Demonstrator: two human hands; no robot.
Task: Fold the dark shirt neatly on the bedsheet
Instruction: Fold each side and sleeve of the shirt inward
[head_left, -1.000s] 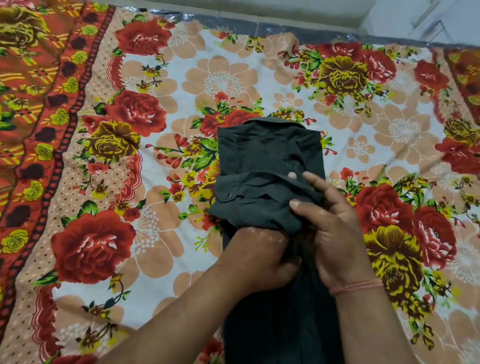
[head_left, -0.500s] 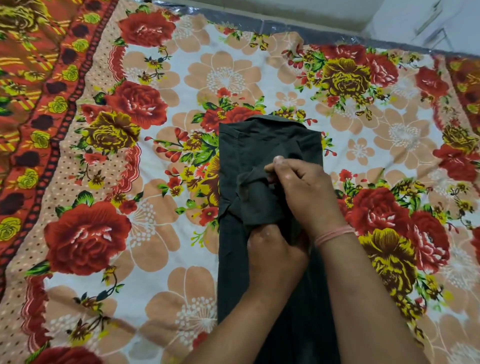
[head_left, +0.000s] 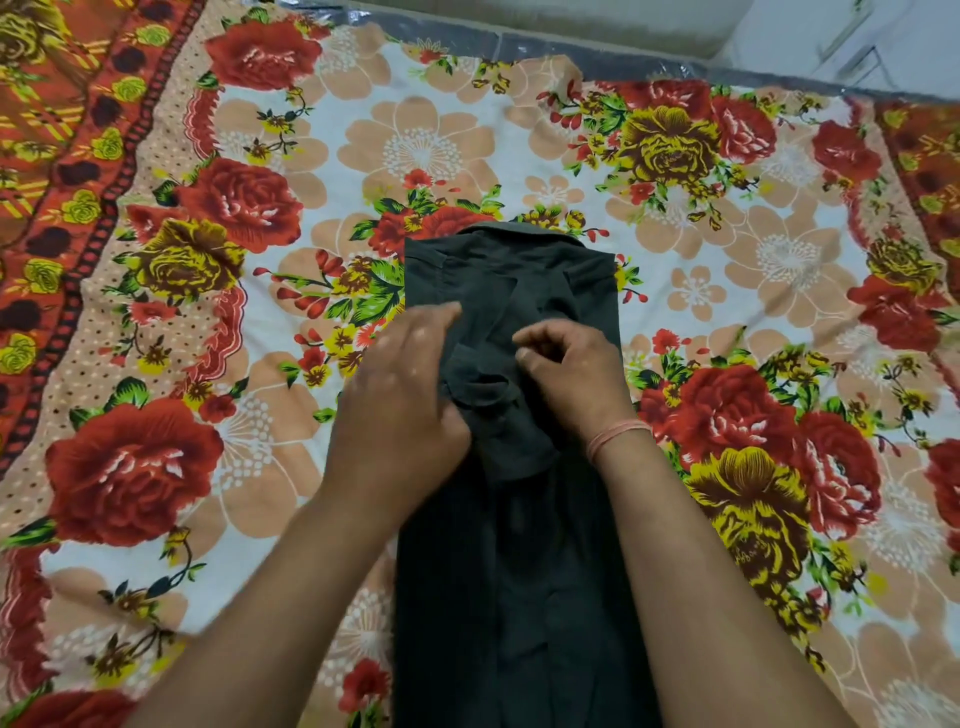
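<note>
The dark shirt lay on the bedsheet in a long, narrow strip. It ran from the middle of the bed down to the near edge, right in front of me. Its collar end pointed at the far edge. A loose bit of cloth was bunched up in the middle of the strip. My left hand lay on the left side of the shirt, beside the bunch, with the fingers nearly flat, so that grip was open and held nothing. My right hand was on the right side. Its grip was curled in, with finger and thumb close together, pinching the bunched cloth. A pink thread was tied round my right wrist.
</note>
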